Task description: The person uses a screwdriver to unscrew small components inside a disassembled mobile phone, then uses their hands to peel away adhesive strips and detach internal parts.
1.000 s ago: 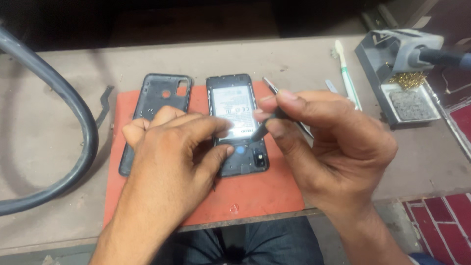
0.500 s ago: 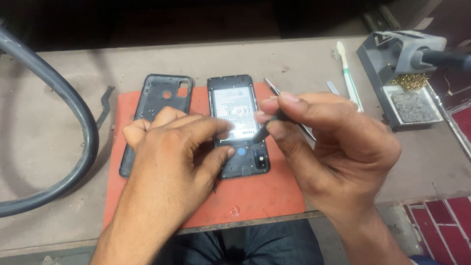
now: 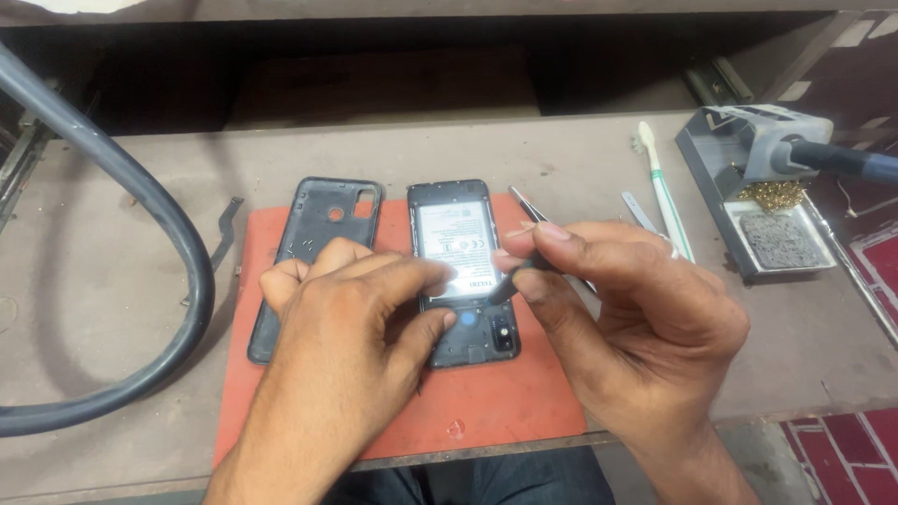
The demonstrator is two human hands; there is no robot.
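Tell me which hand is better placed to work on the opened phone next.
Right, likely. The right hand already holds the tweezers, tip down over the opened phone near the battery's lower edge. The left hand is bare, fingertips resting on the phone, apparently steadying it on the orange mat.

Opened phone (image 3: 458,266) lies on an orange mat (image 3: 486,402). Left hand (image 3: 351,313) rests fingertips on its lower half. Right hand (image 3: 627,313) pinches tweezers (image 3: 528,210), tip on the phone. Back cover (image 3: 323,234) at 9 o'clock; soldering stand (image 3: 758,201) at 2 o'clock.
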